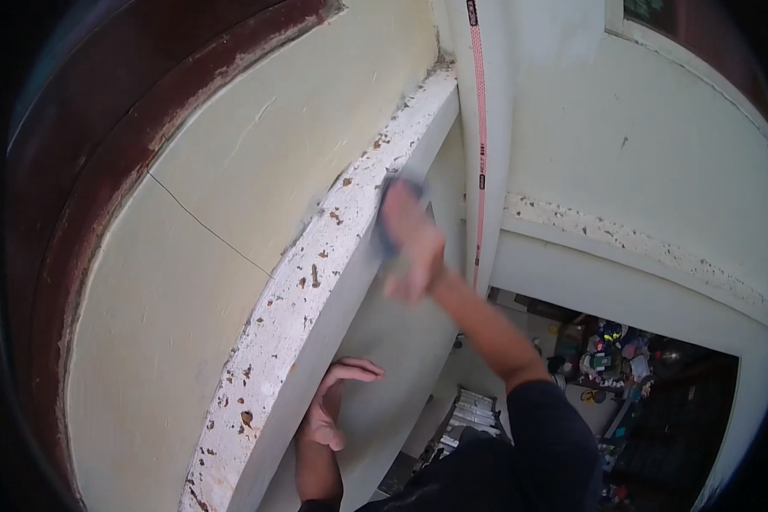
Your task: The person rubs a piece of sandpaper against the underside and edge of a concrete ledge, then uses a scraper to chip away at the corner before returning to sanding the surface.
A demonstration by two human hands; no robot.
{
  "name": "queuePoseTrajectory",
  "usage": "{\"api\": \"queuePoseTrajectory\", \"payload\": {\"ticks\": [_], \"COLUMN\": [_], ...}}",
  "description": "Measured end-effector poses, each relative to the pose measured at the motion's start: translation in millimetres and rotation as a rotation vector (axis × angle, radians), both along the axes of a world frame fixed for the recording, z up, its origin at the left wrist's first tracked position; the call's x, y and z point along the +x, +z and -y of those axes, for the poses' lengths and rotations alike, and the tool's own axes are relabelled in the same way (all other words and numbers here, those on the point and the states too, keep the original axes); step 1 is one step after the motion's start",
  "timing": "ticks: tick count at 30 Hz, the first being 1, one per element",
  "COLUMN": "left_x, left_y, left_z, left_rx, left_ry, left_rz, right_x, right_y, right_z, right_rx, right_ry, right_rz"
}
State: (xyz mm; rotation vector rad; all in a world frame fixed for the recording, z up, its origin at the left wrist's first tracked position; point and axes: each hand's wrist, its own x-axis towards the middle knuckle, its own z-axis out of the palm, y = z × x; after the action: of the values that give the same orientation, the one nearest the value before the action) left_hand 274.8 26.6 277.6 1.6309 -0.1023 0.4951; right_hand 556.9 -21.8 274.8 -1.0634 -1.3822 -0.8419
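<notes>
My right hand [414,243] is blurred by motion and presses a dark blue-grey pad [390,218] against the side face of a painted wall ledge [311,277]. The pad's exact kind is too smeared to make out; it could be a sheet or a block. Lower down, my left hand [331,405] rests against the same side face, thumb and fingers apart, with nothing in it. The ledge's white top is pitted and strewn with brown flakes and crumbs, while its side looks smooth and pale grey.
Cream wall [188,282] with a thin crack rises left of the ledge, under a dark red frame [136,128]. A pipe [486,102] with red printed tape runs down the corner. Far below right lie cluttered goods [610,358]; a ladder-like rack [474,414] stands beneath me.
</notes>
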Motion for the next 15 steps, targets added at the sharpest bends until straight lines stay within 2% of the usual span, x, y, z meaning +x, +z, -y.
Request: {"api": "queuePoseTrajectory", "payload": {"ticks": [1,3,5,8,11,12,14,15], "left_x": [-2.4,-1.9,0.2,4.0,0.7,-1.9,-3.4,-1.9], "left_y": [-1.3,-2.6,-1.6,-2.2,1.7,1.8,-2.3,-1.8], "left_z": [0.8,0.4,1.5,1.3,0.3,1.1,-0.7,-5.5], "left_rx": [0.001,0.013,0.035,0.057,0.076,0.075,0.082,0.105], "left_ry": [-0.005,0.001,-0.001,-0.001,-0.007,-0.019,-0.037,-0.082], "left_rz": [-0.005,-0.017,-0.026,-0.059,-0.058,-0.045,-0.049,-0.053], "right_x": [26.3,93.1,120.5,105.5,25.2,45.8,95.6,87.1], "right_y": [15.2,33.1,50.0,41.7,22.4,19.7,3.5,6.9], "right_z": [-2.1,-13.1,-14.2,-16.7,-8.7,-17.7,-37.9,-39.1], "right_rx": [0.075,0.161,0.157,0.199,0.181,0.175,0.205,0.2], "right_ry": [-0.022,-0.06,-0.102,-0.084,-0.065,-0.046,0.636,0.655], "right_rz": [-0.188,-0.311,-0.35,-0.419,-0.335,-0.327,-1.091,-1.099]}}
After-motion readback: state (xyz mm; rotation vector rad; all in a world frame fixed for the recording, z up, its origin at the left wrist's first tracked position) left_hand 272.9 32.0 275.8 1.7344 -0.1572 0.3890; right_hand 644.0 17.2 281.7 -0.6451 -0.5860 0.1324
